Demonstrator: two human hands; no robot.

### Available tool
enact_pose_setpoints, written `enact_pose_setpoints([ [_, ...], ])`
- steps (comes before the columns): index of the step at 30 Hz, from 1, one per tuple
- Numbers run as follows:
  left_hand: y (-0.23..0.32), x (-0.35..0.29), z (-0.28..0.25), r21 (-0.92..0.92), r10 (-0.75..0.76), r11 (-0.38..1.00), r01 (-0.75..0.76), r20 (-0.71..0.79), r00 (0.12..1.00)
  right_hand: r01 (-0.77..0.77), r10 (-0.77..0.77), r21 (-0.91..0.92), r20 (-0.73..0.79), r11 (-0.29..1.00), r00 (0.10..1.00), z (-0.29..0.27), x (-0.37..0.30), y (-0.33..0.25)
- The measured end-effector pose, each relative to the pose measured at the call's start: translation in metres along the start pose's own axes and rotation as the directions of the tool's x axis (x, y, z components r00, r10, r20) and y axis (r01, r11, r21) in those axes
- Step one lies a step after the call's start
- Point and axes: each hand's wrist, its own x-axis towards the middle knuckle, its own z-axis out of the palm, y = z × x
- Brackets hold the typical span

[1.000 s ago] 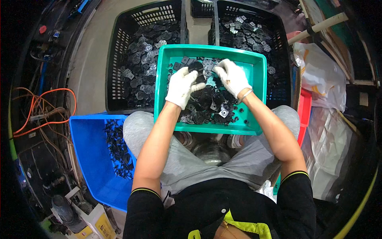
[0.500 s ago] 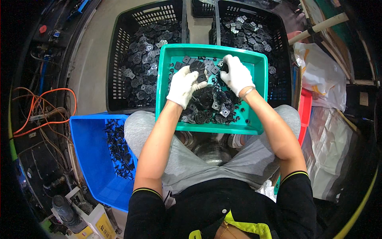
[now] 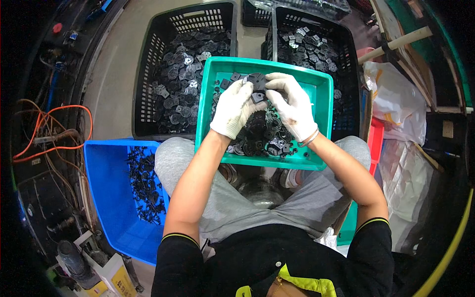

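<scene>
Both my hands wear white gloves over the green tray (image 3: 320,91) on my lap. My left hand (image 3: 233,109) grips a flat black plastic piece (image 3: 256,81) with a round, slotted end and a square tab with a hole. On the other side, my right hand (image 3: 293,105) has its thumb and fingers closed at the piece's right edge; any small part between these fingertips is hidden. Beneath my hands lies a heap of black plastic parts (image 3: 260,129), with discs, square-tabbed plates and small rings. A few square plates lie along the tray's far left side.
Two black crates (image 3: 143,94) (image 3: 350,64) of similar black pieces stand beyond the tray. At my left is a blue bin (image 3: 111,198) with thin, spiky black parts. An orange cable (image 3: 89,119) loops at far left; a red container (image 3: 377,138) and plastic bags (image 3: 396,94) are at right.
My right hand has moved left from the tray's far right part to the black piece in my left hand. My left hand has shifted slightly right with the piece.
</scene>
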Motion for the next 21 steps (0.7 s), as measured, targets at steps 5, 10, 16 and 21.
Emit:
enact_pose_setpoints([
  [5,0.0009,0.0008,0.0046,0.153,0.05,0.988,-0.039,-0.068,0.996,-0.088,0.09,0.046,-0.053,0.995,0.995,0.0052,-0.0035,0.0026],
  [10,-0.0016,0.0024,0.0089,0.275,0.135,0.956,-0.1,-0.113,0.984,-0.301,0.303,0.034,-0.069,0.953,0.951,0.0048,-0.0018,0.0058],
  [16,-0.0043,0.003,0.0038,0.397,0.148,0.913,-0.095,-0.104,0.984,-0.482,0.489,0.311,0.061,0.819,0.87,0.0003,-0.0011,-0.0001],
  [21,-0.0085,0.0022,0.0053,0.42,0.167,0.899,-0.124,-0.068,0.984,-0.479,0.463,0.252,0.122,0.841,0.878,-0.0001,-0.0011,0.0019],
])
